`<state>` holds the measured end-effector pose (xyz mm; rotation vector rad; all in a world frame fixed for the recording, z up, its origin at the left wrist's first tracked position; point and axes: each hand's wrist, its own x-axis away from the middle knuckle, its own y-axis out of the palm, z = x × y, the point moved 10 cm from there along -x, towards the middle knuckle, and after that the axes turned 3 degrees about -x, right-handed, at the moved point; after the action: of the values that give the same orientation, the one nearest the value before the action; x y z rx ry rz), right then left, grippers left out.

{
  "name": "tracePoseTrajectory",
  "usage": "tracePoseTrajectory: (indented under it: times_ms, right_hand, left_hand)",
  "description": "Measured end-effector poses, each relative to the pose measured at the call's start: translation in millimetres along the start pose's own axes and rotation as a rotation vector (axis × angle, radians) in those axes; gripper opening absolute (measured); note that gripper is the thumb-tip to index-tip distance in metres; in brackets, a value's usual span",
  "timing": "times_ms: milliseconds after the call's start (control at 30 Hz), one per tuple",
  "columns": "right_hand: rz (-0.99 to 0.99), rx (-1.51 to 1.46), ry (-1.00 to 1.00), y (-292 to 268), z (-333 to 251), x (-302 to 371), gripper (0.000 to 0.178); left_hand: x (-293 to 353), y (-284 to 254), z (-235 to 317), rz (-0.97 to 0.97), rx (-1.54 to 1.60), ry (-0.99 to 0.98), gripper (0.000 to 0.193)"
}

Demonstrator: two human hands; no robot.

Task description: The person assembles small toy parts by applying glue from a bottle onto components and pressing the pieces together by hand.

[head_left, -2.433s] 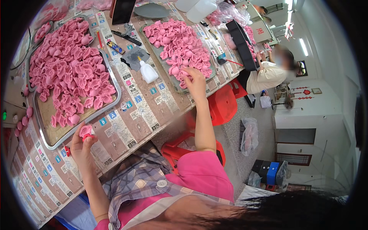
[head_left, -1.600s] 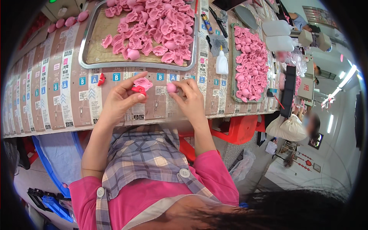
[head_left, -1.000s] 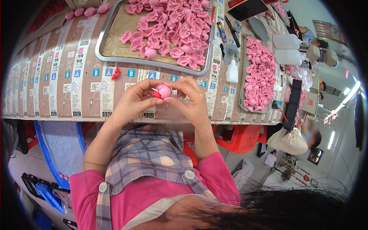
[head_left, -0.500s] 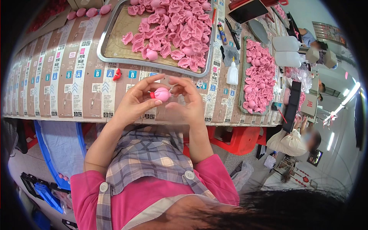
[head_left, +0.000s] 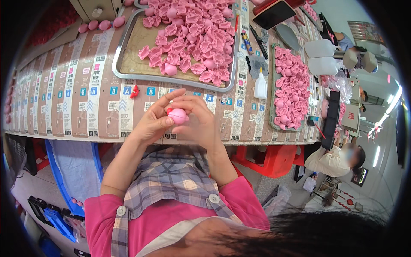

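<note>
Over the table's near edge, my left hand (head_left: 150,124) pinches a round pink plastic piece (head_left: 178,116) between thumb and fingers. A seam line runs across its surface, and a bit of red shows at its upper left. My right hand (head_left: 200,120) closes on the same piece from the right, its fingers bent over the top; its thumb side is blurred. A small red part (head_left: 135,91) lies on the table beyond my left hand. Just past both hands is a metal tray (head_left: 171,80) heaped with pink shell-like pieces (head_left: 184,47).
At right stand a white squeeze bottle (head_left: 260,87) and a second tray of pink pieces (head_left: 291,90). Pens, a phone-like screen (head_left: 274,15) and white jugs (head_left: 321,58) lie farther off. Several round pink pieces (head_left: 104,25) line the far left. A person (head_left: 332,159) sits at right.
My right hand has come in from the side and closed on the pink piece. The piece has turned and dropped slightly; the whole view has shifted a little.
</note>
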<state>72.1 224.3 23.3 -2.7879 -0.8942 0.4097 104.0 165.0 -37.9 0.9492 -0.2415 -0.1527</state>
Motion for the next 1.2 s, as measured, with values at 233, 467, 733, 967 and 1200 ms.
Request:
tracePoseTrajectory:
  times_ms: [233, 467, 733, 967, 1200]
  right_hand:
    - [0.039, 0.087, -0.062, 0.4, -7.0, 0.7, 0.036]
    - [0.167, 0.347, -0.312, -2.1, -45.1, -1.8, 0.035]
    - [0.174, 0.336, -0.371, -3.3, -45.5, -3.2, 0.034]
    - [0.171, 0.319, -0.370, -4.7, -46.4, -0.7, 0.033]
    - [0.134, 0.307, -0.396, -4.3, -51.1, 4.3, 0.034]
  left_hand:
    - [0.6, 3.0, -6.5, -0.010, 0.013, -0.033, 0.081]
    - [0.7, 19.3, -20.8, -0.084, 0.411, -0.072, 0.078]
    - [4.9, 14.9, -26.8, -0.047, 0.486, -0.099, 0.047]
    - [5.1, 13.3, -29.3, -0.078, 0.407, -0.122, 0.068]
    - [9.9, 18.9, -34.6, -0.092, 0.305, -0.203, 0.079]
